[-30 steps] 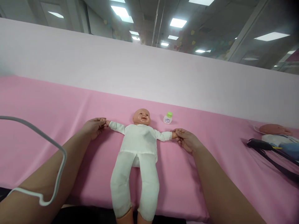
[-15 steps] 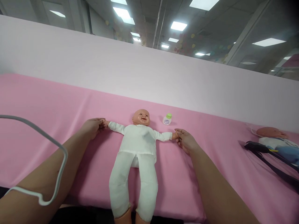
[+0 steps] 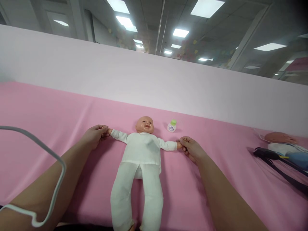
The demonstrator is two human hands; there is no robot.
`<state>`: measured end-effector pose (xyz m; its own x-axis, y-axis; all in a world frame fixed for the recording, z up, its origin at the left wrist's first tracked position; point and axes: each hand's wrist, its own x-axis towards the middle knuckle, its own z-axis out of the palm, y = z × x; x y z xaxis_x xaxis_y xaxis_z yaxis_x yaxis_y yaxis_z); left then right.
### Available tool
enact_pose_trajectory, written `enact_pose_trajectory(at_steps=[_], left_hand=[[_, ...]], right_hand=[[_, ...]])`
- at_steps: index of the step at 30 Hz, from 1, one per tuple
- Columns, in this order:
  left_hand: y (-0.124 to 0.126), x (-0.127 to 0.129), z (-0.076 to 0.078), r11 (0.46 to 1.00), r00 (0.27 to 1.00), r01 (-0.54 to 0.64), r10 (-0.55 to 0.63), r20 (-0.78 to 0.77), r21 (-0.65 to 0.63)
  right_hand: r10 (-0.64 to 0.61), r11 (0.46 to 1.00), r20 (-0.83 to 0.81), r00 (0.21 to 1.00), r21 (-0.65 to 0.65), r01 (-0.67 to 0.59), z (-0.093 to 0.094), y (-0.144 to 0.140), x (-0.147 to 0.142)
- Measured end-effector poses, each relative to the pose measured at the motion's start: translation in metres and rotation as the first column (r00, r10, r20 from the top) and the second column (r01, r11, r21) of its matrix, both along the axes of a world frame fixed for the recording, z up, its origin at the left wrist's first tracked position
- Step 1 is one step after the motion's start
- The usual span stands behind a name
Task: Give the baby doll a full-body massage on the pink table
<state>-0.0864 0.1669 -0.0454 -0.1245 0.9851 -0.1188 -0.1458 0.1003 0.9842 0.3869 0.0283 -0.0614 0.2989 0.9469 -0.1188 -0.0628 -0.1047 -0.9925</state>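
The small white bottle [image 3: 171, 126] with a green cap stands upright on the pink sheet [image 3: 48, 109], just beside the doll's head on the person's right; its label carries dark print that is too small to read, and what it holds cannot be told. The baby doll [image 3: 141, 160] lies on its back in the middle of the pink-covered surface, dressed in a white suit, head toward the pale partition [image 3: 144, 80], legs toward the person, and both arms stretched out to the sides. The left hand [image 3: 94, 136] reaches forward with a long, nearly straight forearm, and its grip is closed on the doll's outstretched hand at that side, fingers curled over it. The right hand [image 3: 190, 148] mirrors it on the other side, the fingers pinched around the doll's other hand, wrist low to the sheet. A grey cable [image 3: 51, 160] loops across the left forearm, near the camera. At the far right edge lies a second doll [image 3: 280, 138], partly cut off, with a black strap [image 3: 279, 163] and a dark object across it, well apart from the hands.
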Motion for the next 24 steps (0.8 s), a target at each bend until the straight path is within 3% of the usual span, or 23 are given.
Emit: enact_pose_trajectory(at_steps=[5,12,18,24], left_hand=[[0.0024,-0.0003,-0.0028,1.000,1.000,-0.023,0.023,0.005,0.020],[0.0040,0.0048,-0.0001,0.993,0.994,-0.110,0.109,-0.019,-0.049],[0.0009,0.0050,0.0038,0.997,0.998,-0.054,0.055,0.017,-0.053],[-0.0007,0.0018,-0.0004,1.000,1.000,-0.026,0.026,0.009,-0.016]], right_hand=[[-0.006,1.000,0.063,0.998,-0.011,0.007,-0.0025,0.0034,-0.0010],[-0.047,0.998,-0.103,0.994,-0.044,0.043,0.0027,0.0008,-0.0058],[0.054,0.999,-0.253,0.966,0.019,-0.051,0.0060,-0.0034,-0.0024],[0.102,0.995,-0.209,0.973,0.023,-0.100,-0.0003,-0.0015,0.0016]])
